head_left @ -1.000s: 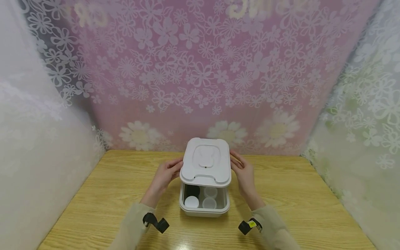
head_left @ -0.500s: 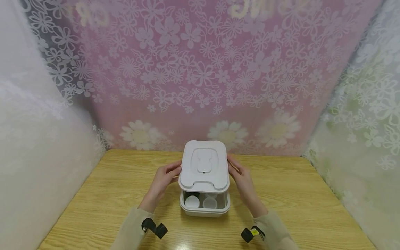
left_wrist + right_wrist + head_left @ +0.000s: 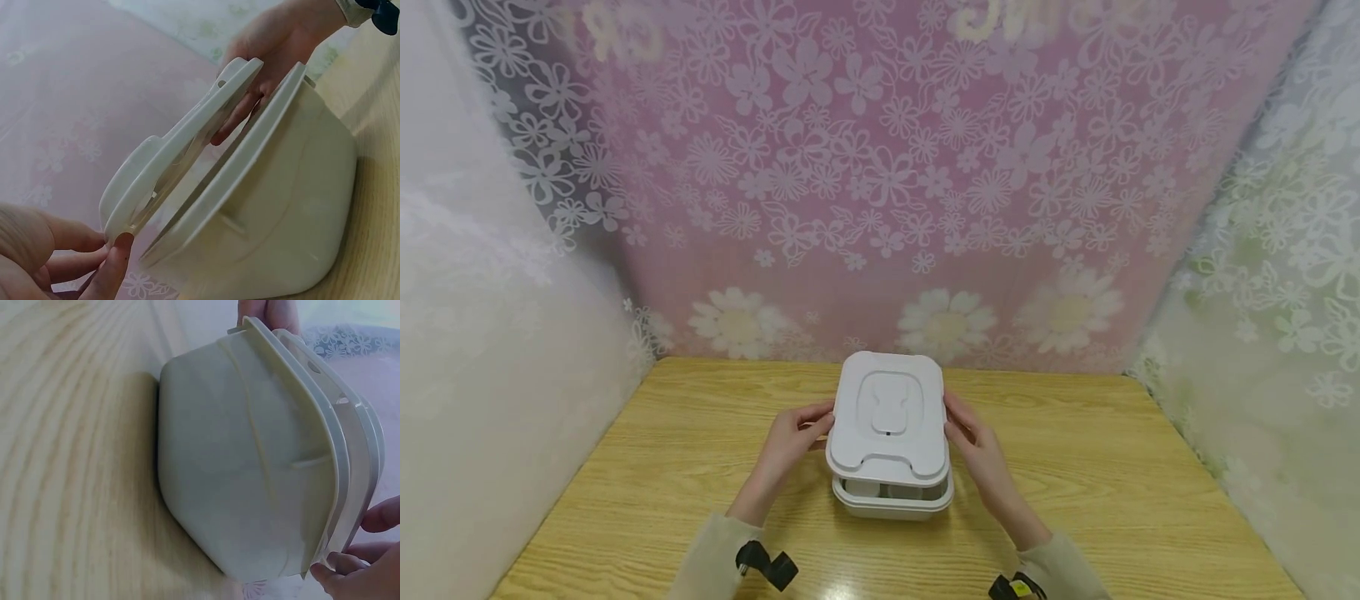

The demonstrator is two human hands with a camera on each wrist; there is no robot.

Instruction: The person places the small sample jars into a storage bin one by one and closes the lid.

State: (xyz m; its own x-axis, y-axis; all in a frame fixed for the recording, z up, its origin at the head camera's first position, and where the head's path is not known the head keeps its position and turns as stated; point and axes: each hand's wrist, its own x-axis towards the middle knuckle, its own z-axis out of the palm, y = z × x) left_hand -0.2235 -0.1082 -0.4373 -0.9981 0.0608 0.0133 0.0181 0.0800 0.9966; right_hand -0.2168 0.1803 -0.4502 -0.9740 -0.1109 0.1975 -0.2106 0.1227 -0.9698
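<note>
A white plastic box stands on the table. Just over it a white lid is held, its near edge a little above the box's rim. My left hand pinches the lid's left edge between thumb and fingers. At the opposite edge, my right hand grips the lid the same way. In the left wrist view, a narrow gap shows between lid and box. Through the front slit a white round top is partly visible; the other contents are mostly hidden.
The wood-grain table extends on both sides of the box. A pink flowered curtain hangs behind its far edge, with pale sheets at the sides. Black wrist cameras sit on the sleeves.
Both hands have brought the lid down and toward me over the box. The round tops inside, plainly seen earlier, are now mostly covered.
</note>
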